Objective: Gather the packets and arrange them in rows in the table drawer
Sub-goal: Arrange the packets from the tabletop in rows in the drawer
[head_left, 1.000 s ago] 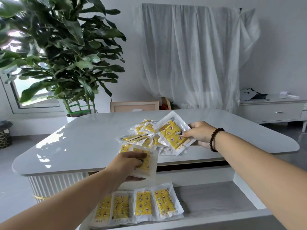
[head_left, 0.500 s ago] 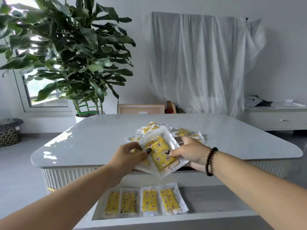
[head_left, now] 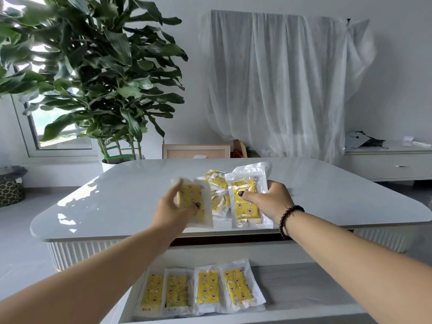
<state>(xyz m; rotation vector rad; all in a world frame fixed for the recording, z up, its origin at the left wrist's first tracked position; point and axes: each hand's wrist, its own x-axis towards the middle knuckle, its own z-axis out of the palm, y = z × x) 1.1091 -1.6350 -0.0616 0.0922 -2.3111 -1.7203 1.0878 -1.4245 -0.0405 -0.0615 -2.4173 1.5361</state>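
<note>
My left hand (head_left: 174, 210) grips a clear packet with yellow contents (head_left: 195, 199), held upright over the near edge of the white table (head_left: 117, 202). My right hand (head_left: 268, 202) grips another such packet (head_left: 245, 202), also upright, beside the first. Between and behind them a loose pile of packets (head_left: 216, 183) lies on the tabletop. Below, the open table drawer (head_left: 304, 286) holds a row of several packets (head_left: 201, 291) side by side at its left end.
A big potted plant (head_left: 98, 78) stands behind the table's left side. A wooden frame (head_left: 196, 151) leans at the far edge. A white sideboard (head_left: 388, 162) stands at the right, a patterned basket (head_left: 10, 185) on the floor at the left. The drawer's right half is bare.
The two hands had come together with the packets overlapping; now they have drawn apart, each holding one packet upright. The view has tilted down slightly.
</note>
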